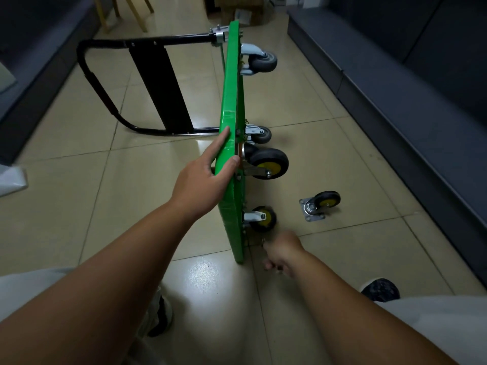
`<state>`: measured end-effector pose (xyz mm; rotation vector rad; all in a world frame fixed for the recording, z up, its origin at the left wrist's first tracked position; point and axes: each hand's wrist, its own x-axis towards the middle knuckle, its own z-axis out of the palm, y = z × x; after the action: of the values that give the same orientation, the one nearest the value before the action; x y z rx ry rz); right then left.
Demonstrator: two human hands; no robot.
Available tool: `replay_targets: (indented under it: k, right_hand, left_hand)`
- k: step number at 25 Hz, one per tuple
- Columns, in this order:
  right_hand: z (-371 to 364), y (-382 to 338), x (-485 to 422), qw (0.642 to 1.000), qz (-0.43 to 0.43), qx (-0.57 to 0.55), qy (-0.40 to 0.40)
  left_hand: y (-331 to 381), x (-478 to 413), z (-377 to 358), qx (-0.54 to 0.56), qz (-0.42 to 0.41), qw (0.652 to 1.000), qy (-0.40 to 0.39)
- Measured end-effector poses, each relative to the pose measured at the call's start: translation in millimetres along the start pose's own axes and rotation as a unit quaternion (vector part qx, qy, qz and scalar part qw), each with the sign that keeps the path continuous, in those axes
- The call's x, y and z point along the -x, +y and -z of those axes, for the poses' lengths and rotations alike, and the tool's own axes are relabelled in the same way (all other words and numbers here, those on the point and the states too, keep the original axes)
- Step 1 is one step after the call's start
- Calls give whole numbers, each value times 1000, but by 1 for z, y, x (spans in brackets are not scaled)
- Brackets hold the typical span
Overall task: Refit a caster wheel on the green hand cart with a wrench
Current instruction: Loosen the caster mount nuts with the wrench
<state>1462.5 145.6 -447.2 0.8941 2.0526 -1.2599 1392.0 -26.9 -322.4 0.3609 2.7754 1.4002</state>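
Note:
The green hand cart (232, 101) stands on its long edge on the tiled floor, with its black folding handle (158, 85) lying out to the left. Several casters stick out on its right face, including a large black-and-yellow caster (267, 163). My left hand (208, 172) grips the cart's upper edge, fingers on the deck and thumb over the rim. A loose caster wheel (320, 205) with a square mounting plate lies on the floor to the right. My right hand (283, 250) is low by the cart's near corner, fingers curled around something small and metallic that I cannot identify.
Dark grey cabinets or benches (395, 88) run along the right wall and more dark furniture (31, 75) lines the left. Wooden chair legs (131, 11) and a cardboard box (242, 11) stand at the far end. My shoes (380, 289) rest near the cart.

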Motion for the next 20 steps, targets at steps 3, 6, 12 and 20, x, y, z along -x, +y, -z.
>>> replay_targets:
  k: [3, 6, 12, 20]
  right_hand:
    - [13, -50, 25, 990, 86, -88, 70]
    - [25, -87, 51, 979, 147, -131, 48]
    - [32, -100, 76, 974, 192, -109, 45]
    - [36, -103, 83, 971, 218, -101, -14]
  left_hand:
    - [1, 1, -1, -3, 7, 1000, -2]
    - [0, 2, -2, 0, 10, 1000, -6]
    - [-2, -1, -3, -19, 1, 1000, 7]
    - [2, 0, -3, -24, 4, 1000, 9]
